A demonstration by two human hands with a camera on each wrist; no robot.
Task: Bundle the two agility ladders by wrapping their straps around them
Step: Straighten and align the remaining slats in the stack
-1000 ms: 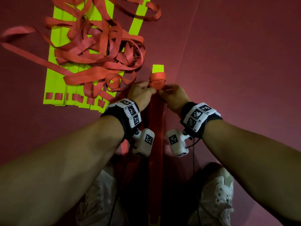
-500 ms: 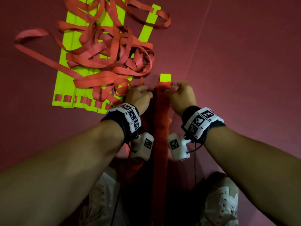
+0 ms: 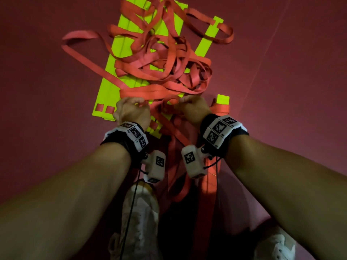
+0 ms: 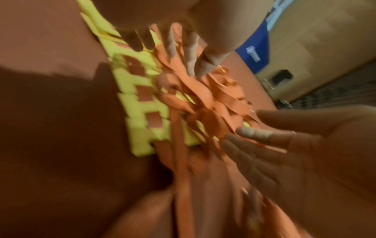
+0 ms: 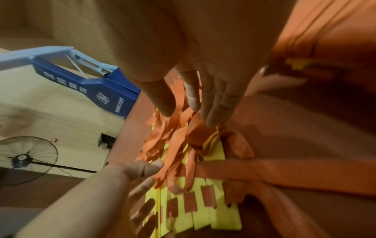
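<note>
At frame centre, both hands reach into a tangle of straps

Head view: left hand (image 3: 132,111) and right hand (image 3: 193,107) sit on the orange straps (image 3: 161,72) heaped over the flat yellow rungs (image 3: 110,85); the wrapped bundle (image 3: 221,107) lies just right (grip unclear here). Left wrist view: left hand's fingers (image 4: 262,133) are spread, holding nothing. Right wrist view: right hand's fingers (image 5: 215,103) are straight, touching straps
</note>
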